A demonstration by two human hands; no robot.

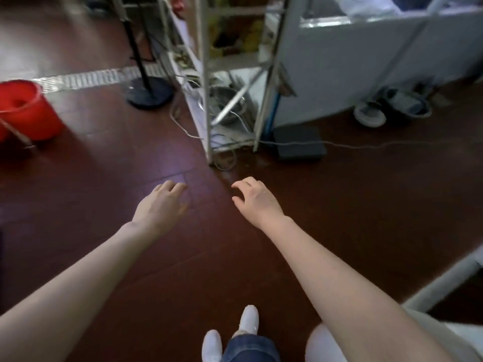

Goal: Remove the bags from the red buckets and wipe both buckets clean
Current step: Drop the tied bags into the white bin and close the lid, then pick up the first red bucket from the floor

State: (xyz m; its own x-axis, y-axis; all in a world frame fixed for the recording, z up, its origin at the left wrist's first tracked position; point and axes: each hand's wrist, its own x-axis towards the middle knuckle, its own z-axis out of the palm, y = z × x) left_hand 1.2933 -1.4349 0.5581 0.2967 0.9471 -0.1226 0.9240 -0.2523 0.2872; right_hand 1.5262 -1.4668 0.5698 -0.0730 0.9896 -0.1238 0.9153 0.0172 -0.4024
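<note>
Two bare hands, the left hand (pixel 159 202) and the right hand (pixel 254 202), hover over the floor (pixel 104 178) with each grip apart and empty, while the red bucket (pixel 26 111) stands on the floor at the far left, so the step seems to be approaching it, and the next move calls for turning left.

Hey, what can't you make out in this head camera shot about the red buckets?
- Head view: the red bucket is motion-blurred, so whether a bag lines it cannot be told.
- Head view: a red sliver beside it is cut off by the left edge; possibly the second bucket.
- Head view: the yellow items on the metal rack are too blurred to identify.
</note>
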